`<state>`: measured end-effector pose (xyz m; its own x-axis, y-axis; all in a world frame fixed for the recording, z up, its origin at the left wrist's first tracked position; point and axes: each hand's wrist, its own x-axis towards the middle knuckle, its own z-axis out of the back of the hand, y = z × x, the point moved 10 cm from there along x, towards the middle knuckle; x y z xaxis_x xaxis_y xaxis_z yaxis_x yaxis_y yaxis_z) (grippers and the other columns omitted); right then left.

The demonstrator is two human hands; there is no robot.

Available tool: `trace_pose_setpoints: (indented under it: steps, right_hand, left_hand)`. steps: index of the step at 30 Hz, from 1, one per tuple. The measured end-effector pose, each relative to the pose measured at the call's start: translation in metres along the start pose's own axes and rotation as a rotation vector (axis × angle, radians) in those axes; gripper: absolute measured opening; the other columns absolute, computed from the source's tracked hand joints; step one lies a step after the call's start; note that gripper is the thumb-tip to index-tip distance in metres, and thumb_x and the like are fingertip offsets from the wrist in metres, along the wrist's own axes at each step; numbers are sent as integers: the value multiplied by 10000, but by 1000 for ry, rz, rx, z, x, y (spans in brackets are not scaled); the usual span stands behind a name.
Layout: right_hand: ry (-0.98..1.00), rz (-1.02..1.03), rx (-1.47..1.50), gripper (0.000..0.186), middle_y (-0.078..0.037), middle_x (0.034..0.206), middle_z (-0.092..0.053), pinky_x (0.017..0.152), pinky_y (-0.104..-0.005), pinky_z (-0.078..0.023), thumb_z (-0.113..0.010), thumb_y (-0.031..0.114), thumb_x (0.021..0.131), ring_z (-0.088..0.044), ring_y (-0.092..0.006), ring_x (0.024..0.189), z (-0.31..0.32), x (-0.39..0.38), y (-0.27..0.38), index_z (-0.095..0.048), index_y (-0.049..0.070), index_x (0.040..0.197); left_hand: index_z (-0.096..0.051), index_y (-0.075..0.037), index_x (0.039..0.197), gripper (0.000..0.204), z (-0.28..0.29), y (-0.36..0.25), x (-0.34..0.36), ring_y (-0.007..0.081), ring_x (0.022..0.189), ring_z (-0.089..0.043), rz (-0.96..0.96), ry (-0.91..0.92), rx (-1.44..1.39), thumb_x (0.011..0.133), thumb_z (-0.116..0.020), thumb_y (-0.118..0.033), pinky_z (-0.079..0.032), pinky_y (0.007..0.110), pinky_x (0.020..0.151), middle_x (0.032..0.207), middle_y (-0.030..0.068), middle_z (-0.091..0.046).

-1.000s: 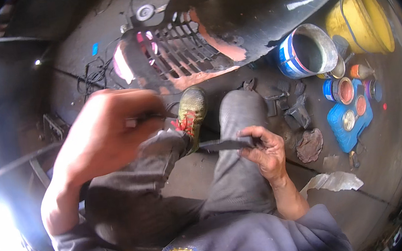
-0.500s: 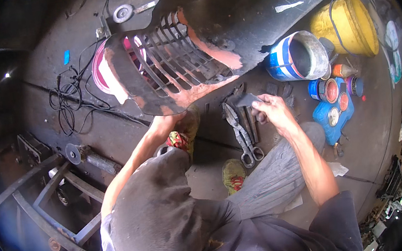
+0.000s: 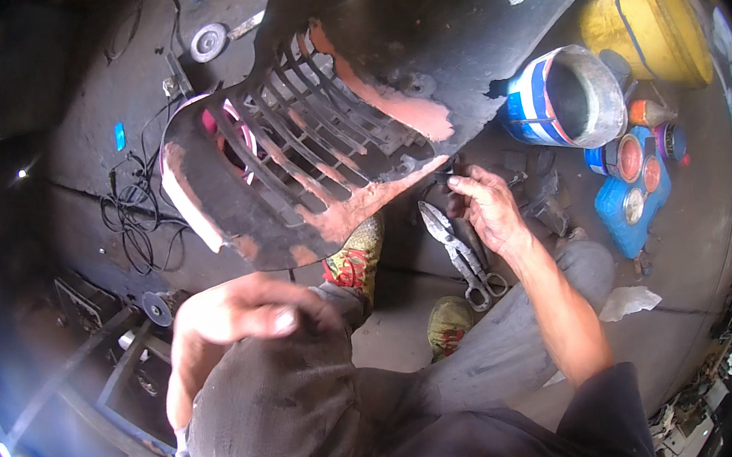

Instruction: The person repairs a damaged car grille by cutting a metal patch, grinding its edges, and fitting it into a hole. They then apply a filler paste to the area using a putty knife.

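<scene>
A dark vehicle body panel with a slatted grille (image 3: 320,135) spreads before me, patched with pinkish filler (image 3: 389,106) along the grille's borders. My right hand (image 3: 489,207) is at the panel's lower right edge, pinching a small dark flat piece (image 3: 448,173) whose kind I cannot make out. My left hand (image 3: 237,313) is off the panel, over my raised knee (image 3: 275,381). Its thumb shows and the fingers stretch rightward, slightly blurred, with nothing visible in them. Below my right hand, metal snips (image 3: 457,250) lie on the floor.
A white-and-blue bucket (image 3: 562,101) and a yellow bucket (image 3: 647,20) stand at right, near paint tins (image 3: 622,157) and a blue container (image 3: 628,219). Black cable (image 3: 128,213) lies coiled at left. An angle grinder (image 3: 160,308) and metal frame (image 3: 79,383) are lower left.
My left hand has let go of the panel's lower edge and moved back over my knee. My right hand has brought the dark piece to the panel's edge. The view has shifted slightly.
</scene>
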<state>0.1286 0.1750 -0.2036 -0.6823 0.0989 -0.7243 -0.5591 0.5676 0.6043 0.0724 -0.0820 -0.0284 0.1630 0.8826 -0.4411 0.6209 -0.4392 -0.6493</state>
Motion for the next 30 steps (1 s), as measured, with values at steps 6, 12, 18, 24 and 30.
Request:
trace_pose_setpoints:
  steps: [6, 12, 18, 24, 30]
  right_hand:
    - [-138, 27, -273, 283, -55, 892, -675, 606, -269, -526, -662, 131, 958, -640, -113, 665, 0, 11, -6, -617, -27, 1189]
    - [-215, 49, -74, 250, -65, 948, -672, 698, -291, -565, -616, 81, 965, -669, -153, 774, 28, 11, -17, -589, -24, 1190]
    - [-201, 111, 284, 290, -81, 1034, -678, 892, -349, -567, -587, 33, 937, -681, -188, 966, -16, 2, -10, -575, -21, 1222]
    - [-164, 204, 540, 276, -111, 1111, -679, 946, -368, -564, -603, 2, 935, -677, -204, 1009, -16, -2, -16, -582, 5, 1211]
    - [-122, 202, 545, 304, -127, 1161, -677, 972, -393, -562, -638, 4, 932, -670, -214, 1063, -26, -9, -12, -573, -10, 1229]
  left_hand:
    - [-713, 77, 1059, 472, -25, -121, -45, 374, 959, -685, -382, -155, 601, 1008, -600, -378, -549, 444, 857, 1027, 261, -687]
    - [-716, 50, 1075, 290, 40, -178, 5, 306, 815, -702, -217, -596, 1178, 898, -683, -177, -540, 407, 716, 929, 180, -709]
    - [-662, -14, 1235, 376, 78, -141, 69, 346, 1097, -640, 107, -484, 1404, 919, -673, -218, -514, 441, 959, 1160, 201, -659]
    - [-546, -90, 1401, 597, 80, -101, 102, 446, 1348, -454, 231, -356, 1647, 928, -671, -432, -396, 531, 1118, 1372, 248, -527]
    - [-503, -134, 1443, 676, 85, -77, 123, 481, 1406, -359, 252, -292, 1574, 905, -678, -504, -353, 608, 1125, 1451, 263, -435]
